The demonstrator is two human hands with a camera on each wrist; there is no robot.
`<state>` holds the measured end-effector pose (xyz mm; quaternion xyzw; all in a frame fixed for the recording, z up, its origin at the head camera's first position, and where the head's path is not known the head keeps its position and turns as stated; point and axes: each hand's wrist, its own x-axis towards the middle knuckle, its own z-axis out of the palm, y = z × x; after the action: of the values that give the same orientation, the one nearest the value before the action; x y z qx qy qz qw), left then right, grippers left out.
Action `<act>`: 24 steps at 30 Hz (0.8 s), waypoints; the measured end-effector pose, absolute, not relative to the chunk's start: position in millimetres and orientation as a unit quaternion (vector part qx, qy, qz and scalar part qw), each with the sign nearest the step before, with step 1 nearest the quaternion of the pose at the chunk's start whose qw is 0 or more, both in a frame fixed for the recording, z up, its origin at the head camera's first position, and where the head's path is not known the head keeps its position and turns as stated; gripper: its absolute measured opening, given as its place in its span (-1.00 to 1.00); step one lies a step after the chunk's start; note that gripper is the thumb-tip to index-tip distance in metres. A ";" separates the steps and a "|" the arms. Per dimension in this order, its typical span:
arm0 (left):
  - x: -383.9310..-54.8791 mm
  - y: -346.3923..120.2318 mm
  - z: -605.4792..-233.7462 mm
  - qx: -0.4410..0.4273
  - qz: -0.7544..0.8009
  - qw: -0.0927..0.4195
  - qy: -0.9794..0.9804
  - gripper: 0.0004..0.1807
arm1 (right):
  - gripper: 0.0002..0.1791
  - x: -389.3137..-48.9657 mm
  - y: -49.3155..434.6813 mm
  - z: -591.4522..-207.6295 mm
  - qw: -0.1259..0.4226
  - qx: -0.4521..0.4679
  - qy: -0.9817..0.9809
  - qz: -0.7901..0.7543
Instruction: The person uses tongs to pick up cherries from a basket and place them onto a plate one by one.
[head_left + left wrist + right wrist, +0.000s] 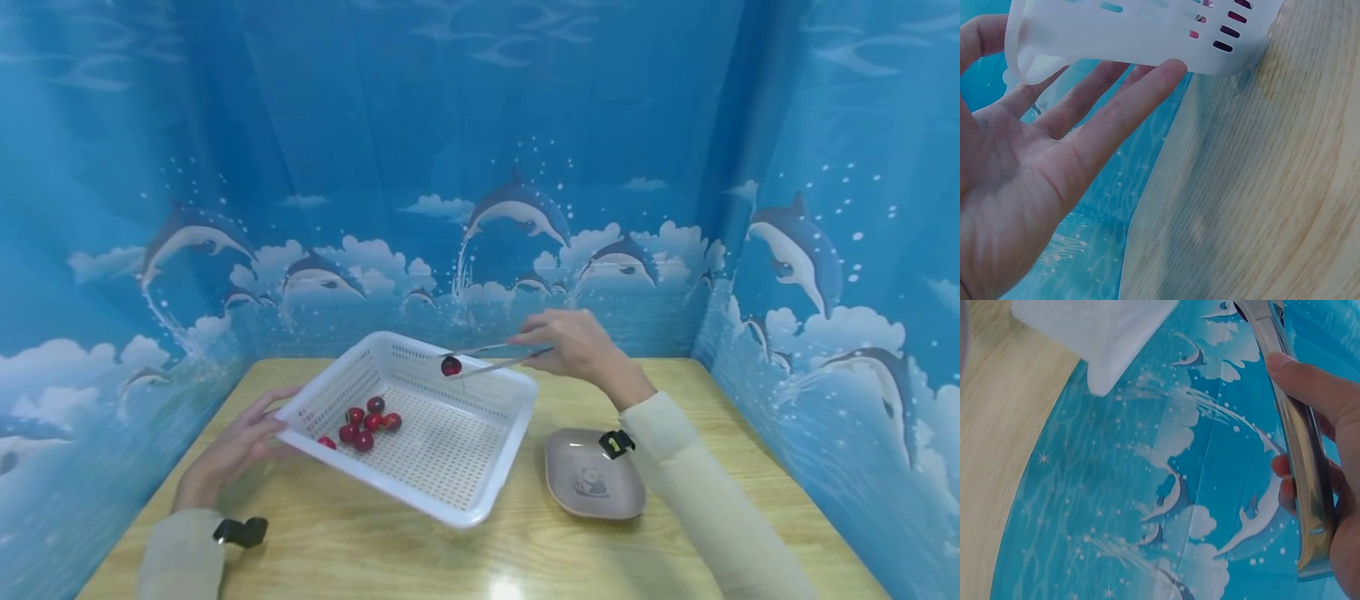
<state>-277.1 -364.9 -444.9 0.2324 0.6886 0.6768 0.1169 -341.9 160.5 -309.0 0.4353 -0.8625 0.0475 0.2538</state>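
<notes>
My right hand (573, 346) grips metal tongs (1302, 469), and a dark red cherry (451, 366) sits between their tips above the far side of a white plastic basket (442, 500). Several more cherries (363, 440) lie together at the basket's left end. With my left hand (236, 446) I hold the basket by its left end; in the left wrist view the thumb is at the rim and the fingers stretch beneath. The basket is tilted and its left end is raised off the table.
A square pinkish-brown dish (566, 492) with a panda picture stands right of the basket, near my right forearm. The wooden table (360, 550) is enclosed at the back and sides by a blue dolphin-print curtain (420, 108).
</notes>
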 end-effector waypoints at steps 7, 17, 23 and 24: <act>-277.9 -364.3 -446.4 0.246 0.676 0.112 0.685 -0.43 | -0.65 -335.0 181.7 -309.9 0.266 0.433 -0.860 0.043; -277.3 -363.6 -444.8 0.238 0.674 0.109 0.691 -0.44 | -0.64 -330.6 200.6 -319.4 0.271 0.434 -0.857 0.063; -278.0 -364.2 -445.3 0.243 0.673 0.109 0.690 -0.44 | -0.63 -328.5 204.1 -324.1 0.273 0.432 -0.857 0.069; -278.4 -364.4 -445.1 0.246 0.674 0.109 0.688 -0.44 | -0.64 -328.2 204.2 -323.7 0.274 0.431 -0.857 0.070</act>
<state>-278.4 -364.4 -445.1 0.2456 0.6883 0.6737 0.1094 -328.2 204.2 -323.7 0.4315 -0.8568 0.0696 0.2736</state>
